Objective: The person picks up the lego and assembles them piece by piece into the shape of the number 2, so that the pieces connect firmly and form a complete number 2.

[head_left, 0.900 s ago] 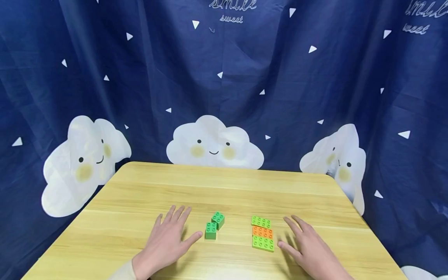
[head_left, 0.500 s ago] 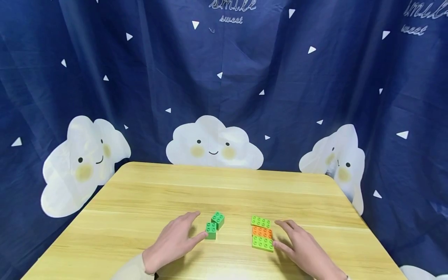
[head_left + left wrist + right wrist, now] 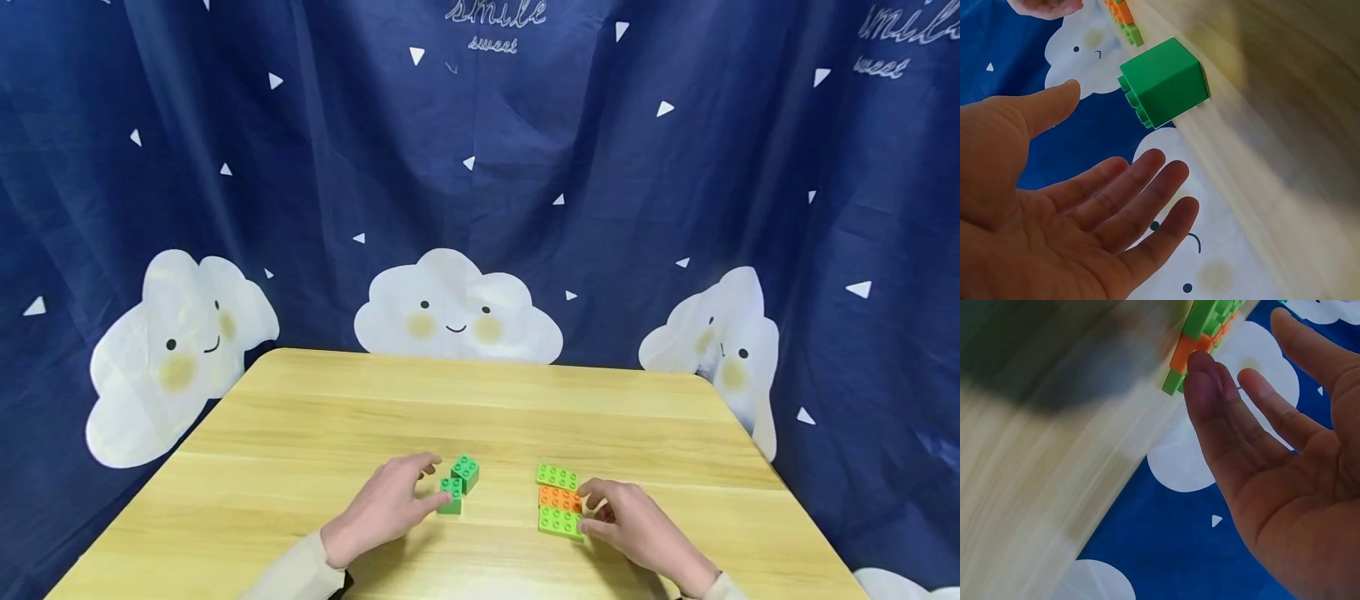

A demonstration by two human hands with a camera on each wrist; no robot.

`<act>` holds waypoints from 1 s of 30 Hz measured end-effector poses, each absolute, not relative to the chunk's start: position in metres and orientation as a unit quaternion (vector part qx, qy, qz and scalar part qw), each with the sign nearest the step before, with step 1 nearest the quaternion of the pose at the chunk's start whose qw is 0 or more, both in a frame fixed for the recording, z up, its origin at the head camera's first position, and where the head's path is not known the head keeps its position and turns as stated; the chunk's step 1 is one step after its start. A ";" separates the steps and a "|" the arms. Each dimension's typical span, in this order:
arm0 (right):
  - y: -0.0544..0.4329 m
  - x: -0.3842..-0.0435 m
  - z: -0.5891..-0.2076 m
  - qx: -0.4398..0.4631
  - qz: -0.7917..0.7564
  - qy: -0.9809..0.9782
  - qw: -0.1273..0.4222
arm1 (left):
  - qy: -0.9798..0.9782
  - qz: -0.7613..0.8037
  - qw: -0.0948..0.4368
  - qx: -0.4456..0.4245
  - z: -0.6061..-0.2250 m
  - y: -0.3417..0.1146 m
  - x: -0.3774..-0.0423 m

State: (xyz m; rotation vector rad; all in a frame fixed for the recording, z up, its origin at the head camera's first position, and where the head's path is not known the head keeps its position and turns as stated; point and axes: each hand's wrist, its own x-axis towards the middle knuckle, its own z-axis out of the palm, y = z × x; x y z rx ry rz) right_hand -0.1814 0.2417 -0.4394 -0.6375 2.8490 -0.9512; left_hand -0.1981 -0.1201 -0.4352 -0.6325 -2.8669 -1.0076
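Two dark green toy building bricks, a nearer one (image 3: 453, 486) and a farther one (image 3: 467, 473), stand on the table with corners close together. My left hand (image 3: 386, 504) hovers just left of them, thumb toward the nearer brick; the left wrist view shows a gap between the fingers and a green brick (image 3: 1169, 84). To the right lie three flat studded bricks in a row: lime (image 3: 557, 476), orange (image 3: 558, 498) and lime (image 3: 559, 522). Beside their right ends is my right hand (image 3: 637, 525), fingers loosely bent, gripping nothing visible. Whether its fingertips touch them I cannot tell.
The wooden table (image 3: 480, 408) has rounded far corners. Behind it hangs a dark blue curtain (image 3: 315, 183) with white clouds and triangles. Bare wood separates the green bricks from the flat ones.
My left hand has turned, its fingers bending in toward the green bricks. The right hand has moved left to the flat bricks, its fingers curling more. The bricks stay in place.
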 end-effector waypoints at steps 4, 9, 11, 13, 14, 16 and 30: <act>0.244 -0.184 -0.440 -0.206 -0.319 0.923 0.068 | -0.918 -0.341 0.006 -0.203 -0.436 -0.117 -0.202; 0.249 -0.188 -0.440 -0.224 -0.330 0.911 0.104 | -0.910 -0.360 -0.017 -0.205 -0.438 -0.114 -0.204; 0.249 -0.189 -0.439 -0.228 -0.328 0.910 0.108 | -0.906 -0.369 -0.027 -0.207 -0.439 -0.114 -0.204; 0.249 -0.190 -0.438 -0.230 -0.324 0.911 0.111 | -0.902 -0.375 -0.035 -0.210 -0.439 -0.114 -0.205; 0.248 -0.190 -0.438 -0.230 -0.322 0.911 0.113 | -0.900 -0.378 -0.039 -0.212 -0.439 -0.114 -0.205; 0.247 -0.191 -0.438 -0.230 -0.321 0.911 0.115 | -0.898 -0.382 -0.042 -0.213 -0.439 -0.114 -0.206; 0.236 -0.199 -0.441 -0.242 -0.302 0.915 0.109 | -0.891 -0.397 -0.050 -0.216 -0.444 -0.113 -0.208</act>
